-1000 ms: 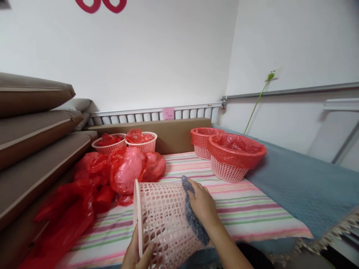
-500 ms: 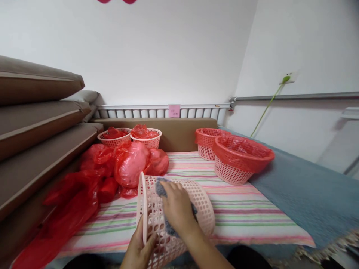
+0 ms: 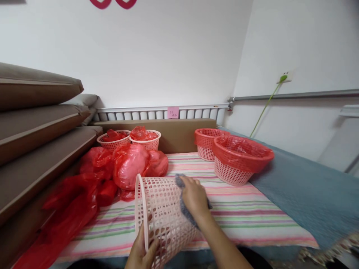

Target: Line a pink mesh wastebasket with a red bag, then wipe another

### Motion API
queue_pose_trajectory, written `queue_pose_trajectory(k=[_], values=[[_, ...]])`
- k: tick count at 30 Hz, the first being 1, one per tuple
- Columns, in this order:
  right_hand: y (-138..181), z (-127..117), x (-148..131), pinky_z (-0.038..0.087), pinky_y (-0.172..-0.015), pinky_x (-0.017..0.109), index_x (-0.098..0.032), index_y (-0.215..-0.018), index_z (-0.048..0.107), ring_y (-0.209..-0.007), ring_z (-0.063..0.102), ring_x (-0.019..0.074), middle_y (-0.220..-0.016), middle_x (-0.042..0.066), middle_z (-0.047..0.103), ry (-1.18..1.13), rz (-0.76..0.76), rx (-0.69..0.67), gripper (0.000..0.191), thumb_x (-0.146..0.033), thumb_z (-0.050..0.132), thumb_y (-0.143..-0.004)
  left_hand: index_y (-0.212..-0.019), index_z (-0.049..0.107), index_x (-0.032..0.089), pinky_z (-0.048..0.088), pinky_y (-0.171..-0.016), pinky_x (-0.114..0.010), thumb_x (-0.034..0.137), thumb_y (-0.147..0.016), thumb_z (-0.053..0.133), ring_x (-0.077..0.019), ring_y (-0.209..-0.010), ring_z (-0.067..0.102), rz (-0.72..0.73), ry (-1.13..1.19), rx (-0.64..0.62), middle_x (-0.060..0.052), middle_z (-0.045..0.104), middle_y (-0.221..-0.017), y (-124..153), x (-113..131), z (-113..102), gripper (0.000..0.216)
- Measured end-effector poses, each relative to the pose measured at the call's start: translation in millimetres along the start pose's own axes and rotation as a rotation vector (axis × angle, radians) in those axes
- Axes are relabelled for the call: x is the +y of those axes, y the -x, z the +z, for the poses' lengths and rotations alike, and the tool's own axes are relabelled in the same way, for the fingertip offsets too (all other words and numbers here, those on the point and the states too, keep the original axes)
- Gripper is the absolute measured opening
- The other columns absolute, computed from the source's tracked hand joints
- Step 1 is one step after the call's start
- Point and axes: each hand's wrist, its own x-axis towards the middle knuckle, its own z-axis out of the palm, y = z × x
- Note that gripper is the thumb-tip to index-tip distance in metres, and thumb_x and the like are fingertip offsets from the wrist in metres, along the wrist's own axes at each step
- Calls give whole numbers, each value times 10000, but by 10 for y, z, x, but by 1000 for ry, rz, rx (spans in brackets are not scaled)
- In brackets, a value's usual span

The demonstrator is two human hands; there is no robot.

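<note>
A pale pink perforated plastic basket (image 3: 162,209) lies on its side over the front of the striped cloth (image 3: 252,209), its open mouth facing left. My left hand (image 3: 142,248) grips the basket's rim at the lower left, thumb outside on the lattice wall. Under my right hand (image 3: 195,198) is a grey-blue cleaning cloth (image 3: 187,212), pressed against the basket's side near its base. The fingers of that hand curl over the cloth, and its edges stick out around them. The basket's base is mostly hidden by the right hand and cloth.
Two baskets lined with red bags (image 3: 243,153) stand at the right. At the back left are two more baskets (image 3: 146,140) with red plastic inside. Crumpled red plastic bags (image 3: 131,164) spread over the left side. Stacked brown cushions (image 3: 42,138) rise at far left.
My right hand has slid the cleaning cloth rightward along the basket, from its middle toward its base. The left hand keeps its hold on the rim, and the basket has shifted slightly.
</note>
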Motion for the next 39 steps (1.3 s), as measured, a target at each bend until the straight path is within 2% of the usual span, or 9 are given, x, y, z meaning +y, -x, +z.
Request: queue_pose_trajectory(k=[2,5,13,17,22,27,30,33,39], values=[[-62,21,316,371,-777,298,-213,-1218,540,-979,524,220,-1139,61,611,73,147,-14,433,-110,403,-820,-1379,328,198,485,-868,-348,480,-640,735,-306,-1107,571,6,-2,-23,-163,597,-1231,16,10,13,889],[-46,30,540,372,-739,289,-231,-1225,534,-960,532,221,-1135,53,614,126,194,-11,424,-131,397,-837,-1400,271,171,502,-805,-370,504,-621,737,-317,-1045,605,-7,43,-6,-180,662,-1111,15,36,42,966],[76,44,428,364,-751,303,-220,-1235,520,-962,527,227,-1165,76,592,167,155,1,413,-141,393,-850,-1349,336,193,513,-736,-373,339,-674,690,-275,-886,662,13,10,50,-136,654,-1103,-201,496,150,777],[65,31,412,367,-744,316,-214,-1229,523,-961,527,241,-1149,77,600,159,160,8,422,-125,389,-838,-1397,221,208,512,-694,-338,347,-689,678,-271,-887,666,-25,21,26,-144,635,-1149,-222,457,126,854],[64,-10,-17,359,-801,324,-220,-1208,530,-995,516,234,-1148,78,600,59,58,-13,419,-121,427,-814,-1417,184,231,518,-703,-361,419,-644,712,-306,-942,645,-11,55,98,-160,616,-1187,-162,285,140,955],[198,-37,-809,347,-865,320,-271,-1199,524,-1050,487,206,-1165,40,585,-179,-211,-36,422,-120,439,-815,-1418,201,211,535,-713,-358,466,-639,718,-334,-1048,595,-15,-25,67,-164,574,-1259,-146,335,119,968],[254,-26,-997,351,-858,330,-282,-1209,510,-1051,477,208,-1165,39,578,-223,-269,-26,397,-159,436,-839,-1426,174,222,532,-762,-368,454,-650,720,-333,-1103,564,-20,-15,38,-145,558,-1289,-146,367,75,977],[207,15,-796,343,-860,329,-295,-1221,497,-1067,468,205,-1186,31,568,-190,-253,-20,419,-147,430,-835,-1433,145,193,530,-776,-379,445,-646,730,-339,-1095,570,-12,-23,29,-162,573,-1268,-145,334,61,1012],[30,72,131,351,-831,311,-233,-1225,518,-1026,508,213,-1206,52,572,25,54,6,443,-93,384,-827,-1428,131,152,512,-794,-382,447,-670,717,-333,-1045,605,-51,0,-22,-197,584,-1242,-139,204,87,1002]])
